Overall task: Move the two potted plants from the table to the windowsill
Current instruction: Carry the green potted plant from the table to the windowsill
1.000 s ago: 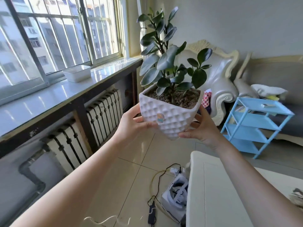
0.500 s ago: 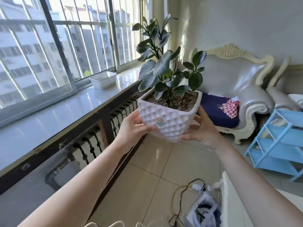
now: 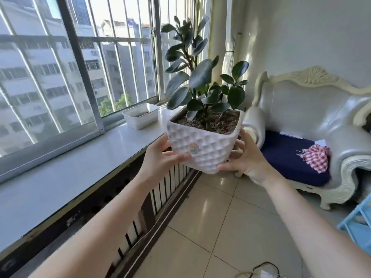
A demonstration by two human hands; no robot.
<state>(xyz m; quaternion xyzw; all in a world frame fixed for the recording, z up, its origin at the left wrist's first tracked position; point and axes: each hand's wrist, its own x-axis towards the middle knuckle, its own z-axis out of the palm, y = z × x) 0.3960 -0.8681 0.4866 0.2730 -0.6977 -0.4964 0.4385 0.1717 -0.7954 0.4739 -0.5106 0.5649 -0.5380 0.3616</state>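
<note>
I hold a potted plant in a white dimpled square pot (image 3: 202,147) in the air, upright, with dark round leaves rising from brown soil. My left hand (image 3: 160,157) grips the pot's left side and my right hand (image 3: 247,161) cups its right side and base. The pot hangs just past the front edge of the long grey windowsill (image 3: 66,167), which runs along the barred window on the left. The table and a second potted plant are out of view.
A white rectangular tub (image 3: 141,116) sits on the sill near the far end. A dark radiator grille (image 3: 156,197) runs below the sill. A cream armchair (image 3: 313,125) with a blue cushion stands on the right, a blue shelf corner (image 3: 359,227) at the lower right, cables on the tiled floor.
The view has turned left and moved closer to the window. The pot, held in both hands, has come nearer the sill edge. The white table has left the view.
</note>
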